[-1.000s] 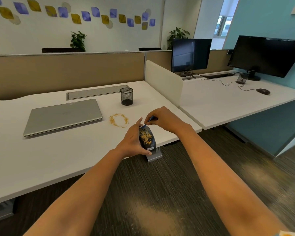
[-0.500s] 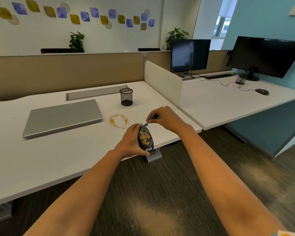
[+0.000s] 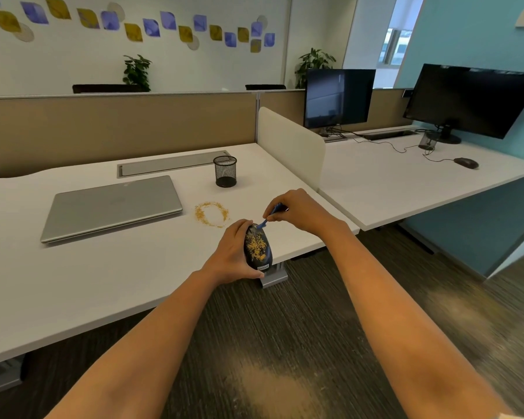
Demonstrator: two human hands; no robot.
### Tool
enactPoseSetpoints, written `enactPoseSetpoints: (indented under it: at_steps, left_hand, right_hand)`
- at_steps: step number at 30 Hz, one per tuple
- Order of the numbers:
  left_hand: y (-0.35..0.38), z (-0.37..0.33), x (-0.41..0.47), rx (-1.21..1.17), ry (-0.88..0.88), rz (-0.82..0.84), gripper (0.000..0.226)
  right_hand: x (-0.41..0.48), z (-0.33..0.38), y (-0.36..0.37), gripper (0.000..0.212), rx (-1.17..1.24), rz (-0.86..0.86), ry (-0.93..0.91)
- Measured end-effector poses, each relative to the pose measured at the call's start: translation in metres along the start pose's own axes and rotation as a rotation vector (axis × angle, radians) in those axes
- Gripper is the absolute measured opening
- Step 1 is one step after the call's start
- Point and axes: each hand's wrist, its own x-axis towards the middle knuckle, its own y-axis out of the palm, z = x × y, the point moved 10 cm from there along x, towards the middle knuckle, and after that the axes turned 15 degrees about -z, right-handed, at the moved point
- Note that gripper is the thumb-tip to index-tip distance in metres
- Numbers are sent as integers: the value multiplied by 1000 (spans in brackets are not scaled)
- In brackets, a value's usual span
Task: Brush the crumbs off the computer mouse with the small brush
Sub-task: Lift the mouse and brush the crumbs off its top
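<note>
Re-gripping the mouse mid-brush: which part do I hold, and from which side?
Take the mouse by its sides and underside, from the left, as the left hand does. It is tilted up with crumbs across its top, and the brush in the right hand works its far end from the right, so the top should be left bare.

- The black computer mouse [image 3: 261, 259] is shown speckled with golden-yellow crumbs [image 3: 255, 245].
- The small brush [image 3: 266, 219] is seen in blue.
- A golden crumb ring [image 3: 201, 218] is pictured on the white desk [image 3: 103, 267].
- The laptop [image 3: 112, 207] is finished in silver-grey.
</note>
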Motion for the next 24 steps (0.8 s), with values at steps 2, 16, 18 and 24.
enactPoseSetpoints:
  at_steps: [2,16,18,24]
  left_hand:
    - [0,1,0,2,0,0,113]
    - [-1,-3,2,5,-1,-9,114]
    - [0,-6,3,7,6,-12,113]
    - [3,-6,3,19,6,4,114]
  right_hand:
    - [0,-1,-2,15,4,15,-7]
    - [-3,-9,-9,12,36,-59,9]
    - [-5,-10,-12,14,56,-113,15]
    - [-9,-16,-6,12,46,-42,33]
